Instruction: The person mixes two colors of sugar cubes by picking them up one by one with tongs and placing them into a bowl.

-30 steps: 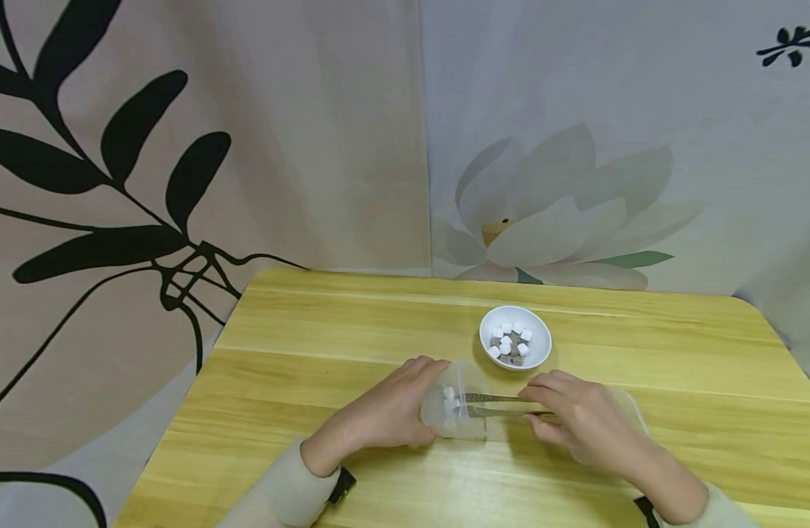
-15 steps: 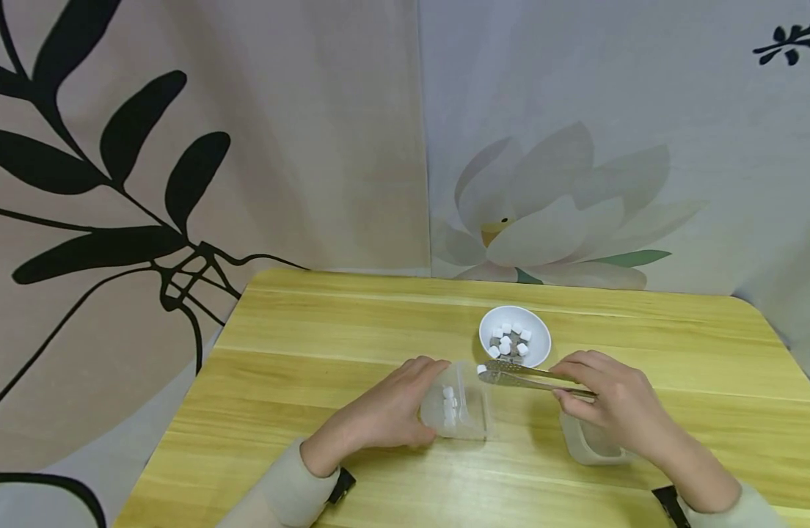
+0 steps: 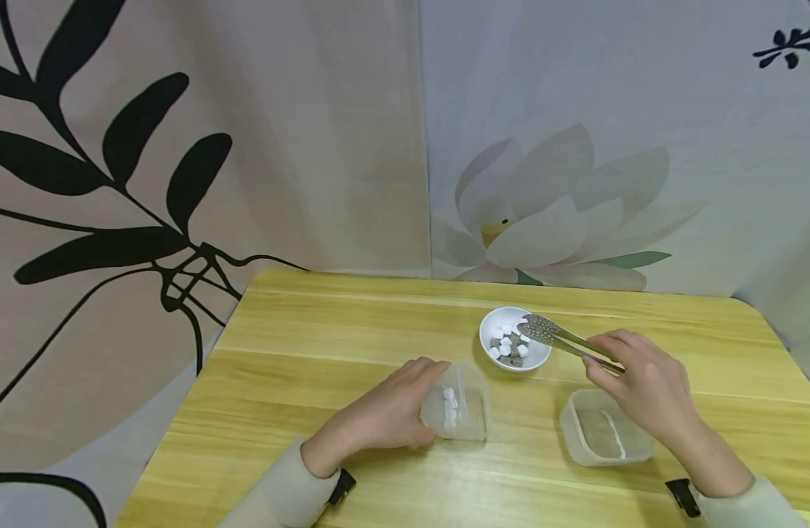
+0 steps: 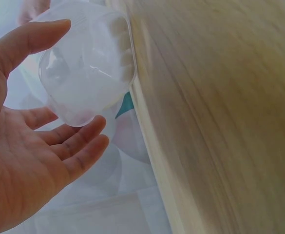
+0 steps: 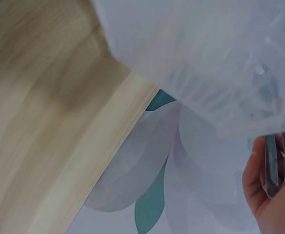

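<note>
My left hand (image 3: 395,407) holds a clear plastic tub (image 3: 471,403) tipped on its side, its mouth facing right. The thumb and fingers lie around the tub's base in the left wrist view. Small white pieces (image 3: 450,407) rest in a row inside it. My right hand (image 3: 646,374) grips metal tongs (image 3: 544,330), whose perforated tips are over the right side of a white bowl (image 3: 487,352). White cubes and grey pieces lie in the bowl. A white piece shows at the tong tips; whether they pinch it I cannot tell.
A second translucent tub (image 3: 577,440) stands upright on the wooden table (image 3: 326,330), below and left of my right wrist. It blocks much of the right wrist view. A curtain with a printed flower (image 3: 563,213) hangs behind the table.
My right hand has drawn the tongs out of the tipped tub with a white cube, then up and right to the bowl. My left hand and its tub have stayed put.
</note>
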Demonstrator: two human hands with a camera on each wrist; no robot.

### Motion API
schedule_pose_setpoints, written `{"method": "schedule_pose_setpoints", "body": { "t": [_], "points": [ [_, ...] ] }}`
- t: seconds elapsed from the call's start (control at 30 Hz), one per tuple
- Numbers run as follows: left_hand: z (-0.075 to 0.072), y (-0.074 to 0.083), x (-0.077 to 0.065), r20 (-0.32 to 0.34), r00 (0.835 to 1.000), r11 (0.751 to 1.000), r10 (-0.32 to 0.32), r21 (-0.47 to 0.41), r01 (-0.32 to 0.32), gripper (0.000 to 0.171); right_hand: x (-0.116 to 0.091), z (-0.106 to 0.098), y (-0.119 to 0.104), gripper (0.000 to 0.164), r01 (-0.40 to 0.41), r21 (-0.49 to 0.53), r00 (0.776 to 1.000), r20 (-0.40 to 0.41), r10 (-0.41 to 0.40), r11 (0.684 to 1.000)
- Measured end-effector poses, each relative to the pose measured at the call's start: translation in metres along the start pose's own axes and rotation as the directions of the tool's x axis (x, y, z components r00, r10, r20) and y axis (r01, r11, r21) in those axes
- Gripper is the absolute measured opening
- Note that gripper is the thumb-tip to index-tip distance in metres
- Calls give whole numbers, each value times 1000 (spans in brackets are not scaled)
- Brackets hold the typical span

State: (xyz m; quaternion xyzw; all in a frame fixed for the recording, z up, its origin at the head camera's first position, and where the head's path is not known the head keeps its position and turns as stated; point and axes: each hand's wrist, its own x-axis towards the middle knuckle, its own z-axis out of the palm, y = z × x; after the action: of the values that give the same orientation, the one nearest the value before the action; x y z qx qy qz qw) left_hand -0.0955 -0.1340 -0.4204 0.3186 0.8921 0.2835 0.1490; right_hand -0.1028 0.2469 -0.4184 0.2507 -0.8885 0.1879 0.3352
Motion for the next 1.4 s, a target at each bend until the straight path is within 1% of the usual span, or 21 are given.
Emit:
{"method": "schedule_pose_setpoints", "body": {
  "t": [0.13, 0.27, 0.67, 0.87, 1.03, 1.17, 1.4],
  "points": [
    [1, 0, 0, -1, 1000, 1000, -1, 4, 1, 101, -2, 0, 3, 35, -32, -22, 999, -3, 32, 999],
    [0, 1, -1, -2, 1000, 1000, 1, 6, -1, 100, -3, -1, 4, 33, -50, -18, 999, 5, 50, 999],
    [0, 0, -1, 4, 1000, 1000, -1, 13, 1, 98, -4, -3, 2, 35, -43, 3, 999, 10, 43, 999],
    [1, -1, -1, 7, 1000, 1000, -3, 7, 2, 99, -3, -4, -2, 40, -34, 15, 999, 30, 33, 999],
    [0, -1, -1, 3, 1000, 1000, -3, 10, 3, 100, -3, -3, -8, 50, 4, 24, 998, 67, -5, 1000],
    [0, -1, -1, -2, 1000, 1000, 2, 7, -2, 99, -3, -2, -14, 58, 54, 36, 996, 72, -56, 998],
    [0, -1, 0, 4, 1000, 1000, -4, 17, 4, 99, -2, 5, -25, 53, 157, 85, 985, 54, -162, 984]
  ]
}}
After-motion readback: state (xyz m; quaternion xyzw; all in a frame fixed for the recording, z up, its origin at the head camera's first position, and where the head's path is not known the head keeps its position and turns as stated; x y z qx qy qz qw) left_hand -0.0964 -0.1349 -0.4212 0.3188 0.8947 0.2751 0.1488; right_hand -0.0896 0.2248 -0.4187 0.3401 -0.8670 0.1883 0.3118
